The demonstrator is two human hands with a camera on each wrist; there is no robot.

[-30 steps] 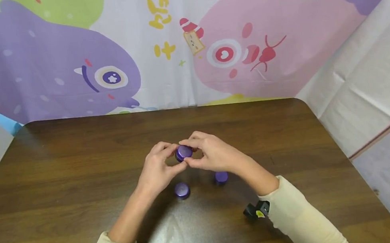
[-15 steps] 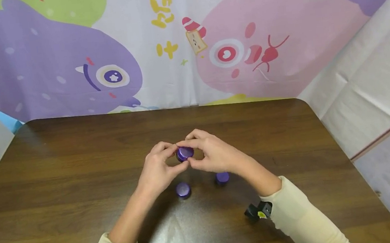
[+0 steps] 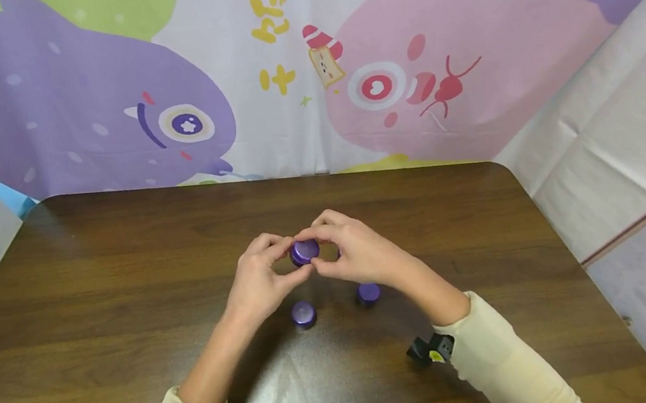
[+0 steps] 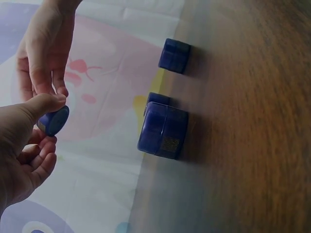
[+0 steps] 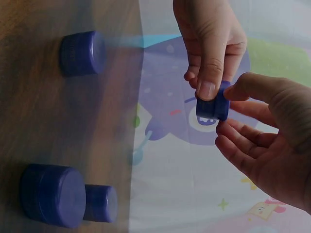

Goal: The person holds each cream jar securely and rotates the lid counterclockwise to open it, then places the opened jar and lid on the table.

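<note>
A small purple lidded jar (image 3: 305,251) is held up over the table between both hands. My left hand (image 3: 260,278) pinches its side between thumb and fingers. From the other side, my right hand (image 3: 358,250) grips its upper, lid part with thumb and fingertips. In the right wrist view the seam round the jar (image 5: 206,109) shows, and the lid does not stand apart from the body. In the left wrist view the left thumb covers part of the jar (image 4: 57,121).
Two purple jars, one in front (image 3: 303,314) and one to the right (image 3: 369,293), stand on the brown wooden table (image 3: 131,303). A third jar (image 4: 175,56) is mostly hidden behind my right hand in the head view. A cartoon-printed cloth (image 3: 303,130) hangs behind.
The right fingers have shifted slightly round the jar's top. Both hands keep the jar at about the same place. The jars on the table stay put.
</note>
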